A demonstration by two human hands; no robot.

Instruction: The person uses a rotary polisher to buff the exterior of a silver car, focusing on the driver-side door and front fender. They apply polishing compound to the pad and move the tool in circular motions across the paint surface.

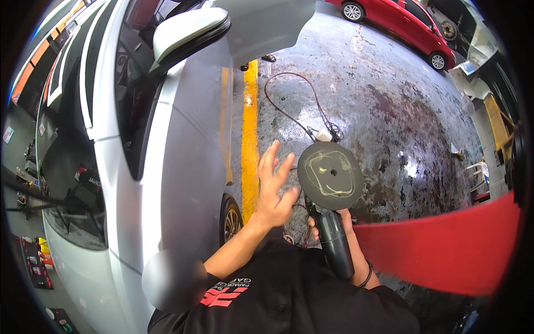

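Note:
My right hand (346, 221) grips the black body of a power polisher (336, 246), held upright in front of my chest. Its round dark foam pad (334, 188) faces up toward me, with a wavy ring of pale yellow paste and a small yellow dab on it. Just left of the pad, my left hand (273, 195) is raised, empty, with its fingers spread. It appears apart from the pad. Part of my right hand is hidden behind the tool.
A silver car (192, 167) with a side mirror (192, 33) stands close on my left. A red panel (439, 245) is near on the right. On the floor lie a dark red cord (289, 74) and a yellow stripe (250, 119). A red car (395, 19) stands farther off.

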